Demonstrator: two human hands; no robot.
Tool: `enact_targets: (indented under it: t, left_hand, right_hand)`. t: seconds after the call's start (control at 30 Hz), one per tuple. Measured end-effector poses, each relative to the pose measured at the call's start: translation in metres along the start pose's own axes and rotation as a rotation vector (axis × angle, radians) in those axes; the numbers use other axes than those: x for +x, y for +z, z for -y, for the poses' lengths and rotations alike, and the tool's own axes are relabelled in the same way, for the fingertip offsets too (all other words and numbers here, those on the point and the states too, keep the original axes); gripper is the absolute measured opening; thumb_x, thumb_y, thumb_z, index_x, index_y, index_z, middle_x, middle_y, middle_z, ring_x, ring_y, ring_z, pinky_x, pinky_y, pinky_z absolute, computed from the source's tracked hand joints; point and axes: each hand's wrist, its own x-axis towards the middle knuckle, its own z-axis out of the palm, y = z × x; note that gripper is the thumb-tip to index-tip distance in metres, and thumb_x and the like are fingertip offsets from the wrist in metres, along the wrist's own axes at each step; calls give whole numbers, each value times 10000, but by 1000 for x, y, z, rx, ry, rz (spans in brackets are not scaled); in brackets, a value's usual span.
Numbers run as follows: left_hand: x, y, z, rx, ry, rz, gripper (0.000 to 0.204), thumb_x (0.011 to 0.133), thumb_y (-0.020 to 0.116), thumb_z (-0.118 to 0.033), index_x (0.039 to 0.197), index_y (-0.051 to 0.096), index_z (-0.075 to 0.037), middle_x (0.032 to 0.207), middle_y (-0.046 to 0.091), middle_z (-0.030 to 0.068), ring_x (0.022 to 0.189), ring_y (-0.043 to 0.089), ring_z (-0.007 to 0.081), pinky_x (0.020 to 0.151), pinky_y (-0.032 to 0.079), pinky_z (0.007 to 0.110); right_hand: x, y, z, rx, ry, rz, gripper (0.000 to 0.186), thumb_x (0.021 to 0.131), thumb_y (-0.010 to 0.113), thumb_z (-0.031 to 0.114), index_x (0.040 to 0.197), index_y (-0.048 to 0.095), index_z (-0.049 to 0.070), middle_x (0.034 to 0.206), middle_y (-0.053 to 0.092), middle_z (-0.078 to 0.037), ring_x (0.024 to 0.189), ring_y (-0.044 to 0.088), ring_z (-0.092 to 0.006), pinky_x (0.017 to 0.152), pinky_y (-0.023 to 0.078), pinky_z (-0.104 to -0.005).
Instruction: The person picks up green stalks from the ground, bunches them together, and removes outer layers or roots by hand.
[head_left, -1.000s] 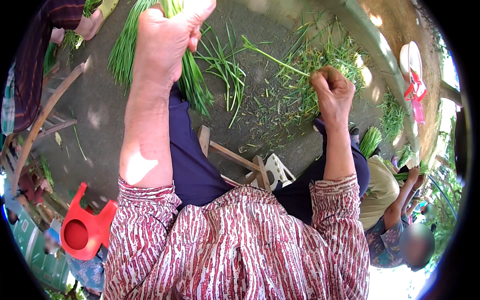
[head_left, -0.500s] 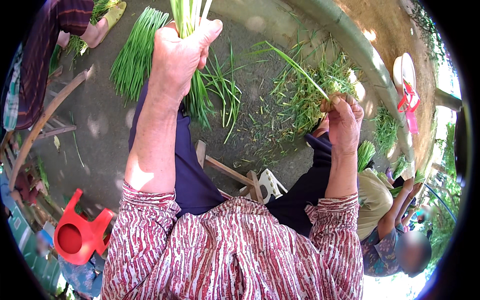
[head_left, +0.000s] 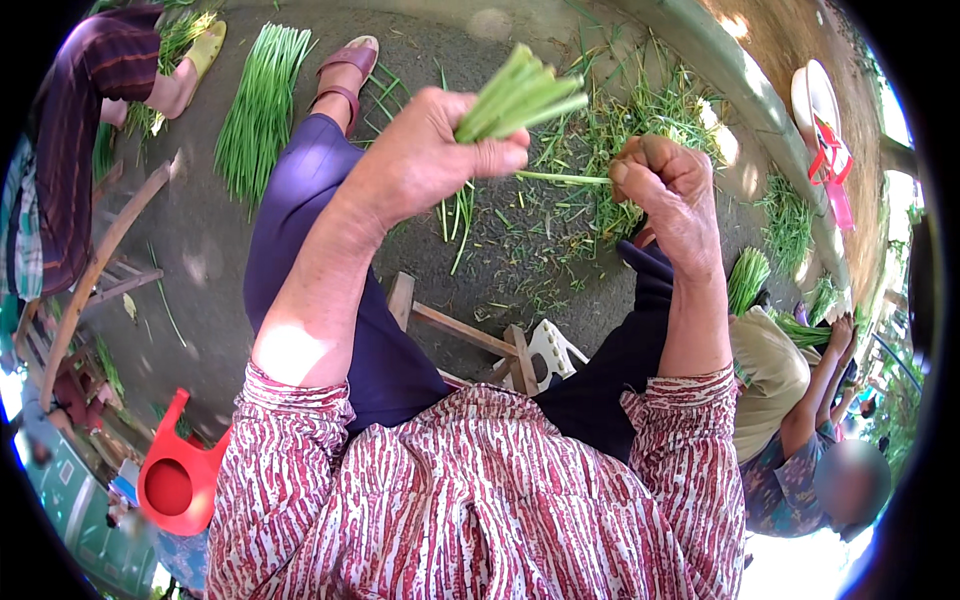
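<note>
Left hand (head_left: 430, 150) is fisted around a bundle of green stalks (head_left: 515, 95), cut ends sticking up and right out of the grip. Right hand (head_left: 665, 185) is curled shut, thumb and fingertips pinching one end of a single green stalk (head_left: 560, 178). That stalk runs level across the gap; its other end meets the left hand's fingers below the bundle. Hands sit close together, raised over the knees, not touching each other.

Both forearms come out of red-and-white patterned sleeves (head_left: 480, 500); dark purple trousers (head_left: 300, 210) below, sandalled foot (head_left: 345, 75) far out on the concrete ground (head_left: 200, 250).

Ground under the hands is littered with loose green trimmings (head_left: 620, 130). A tidy laid-out row of stalks (head_left: 255, 110) lies left of the foot. Wooden stool frame (head_left: 460, 330) between the legs, red plastic stool (head_left: 175, 480) lower left.

Another person (head_left: 800, 400) sits lower right, holding their own bunch of greens (head_left: 745, 280). A third person's striped sleeve (head_left: 90, 90) is at upper left.
</note>
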Motion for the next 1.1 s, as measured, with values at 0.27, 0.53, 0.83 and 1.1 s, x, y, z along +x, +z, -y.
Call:
enact_targets:
  t: [0.27,0.53,0.83,1.1]
  left_hand:
    - [4,19,3,-133,-280,142,147,760,744,-127,819,654,-26,646,577,-33,522,460,29,473,353,187]
    - [5,15,0,-512,-301,52,186,782,701,-86,924,608,-12,813,650,70,513,488,86,491,399,234]
    - [6,11,-2,-555,-222,10,140,815,667,-87,895,613,16,772,634,65,487,482,100,486,401,256]
    - [13,-14,8,-856,-103,-8,200,901,593,-180,947,593,15,767,563,37,517,461,73,544,391,265]
  right_hand:
    - [8,1,-2,235,-13,-40,242,867,603,207,714,611,21,659,618,-39,612,517,-77,598,410,-239]
    - [8,3,-8,549,105,-225,232,919,572,216,811,632,19,783,656,-53,666,594,-101,630,460,-239]
    - [4,28,-4,219,64,8,236,916,549,163,971,650,-43,798,653,-37,691,567,-101,649,475,-238]
    - [-3,52,-11,319,103,263,333,944,507,265,1153,630,37,992,660,-10,811,531,-62,732,415,-232]
